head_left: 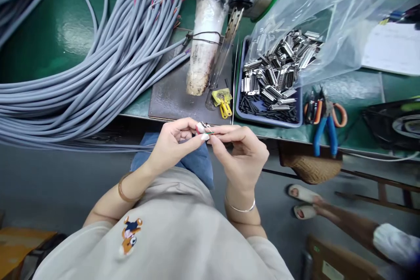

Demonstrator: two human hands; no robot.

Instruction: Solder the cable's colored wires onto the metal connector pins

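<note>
My left hand [179,140] is closed in a pinch at the table's front edge, its thumb and fingertips on thin coloured wires [210,134]. Red shows by the left fingertips, and green spans the small gap between the hands. From the right, my right hand [241,151] pinches the same wires between thumb and forefinger. Small dark and white tips stick up above the fingertips, too small to make out. Grey cables [131,148] run along the table edge toward my left hand; its fingers hide where they end.
A bundle of grey cables [82,92] covers the left side. Ahead are a wrapped white tube [205,48], a yellow clip-like piece [223,104] and a blue bin [269,121] of metal connectors. Pliers [324,127] lie at right. Another person's feet [306,201] show below.
</note>
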